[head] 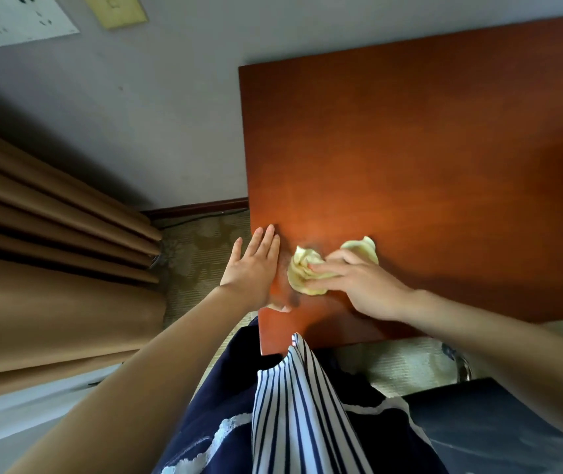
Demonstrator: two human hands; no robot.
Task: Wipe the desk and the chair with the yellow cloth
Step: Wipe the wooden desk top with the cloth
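Observation:
A reddish-brown wooden desk [410,148] fills the upper right of the head view. Near its front left corner lies a crumpled yellow cloth [304,268]. My right hand [362,285] lies on top of the cloth with its fingers spread and pressing it to the wood. My left hand [256,265] rests flat on the desk's left edge, fingers straight, just left of the cloth and holding nothing. A dark chair seat [499,425] shows at the bottom right, partly cut off by the frame.
Brown curtains [50,268] hang at the left over patterned carpet [201,254]. A grey wall with a socket plate [16,15] and a yellowish switch plate [115,8] is behind the desk. My dark skirt and striped top fill the bottom middle.

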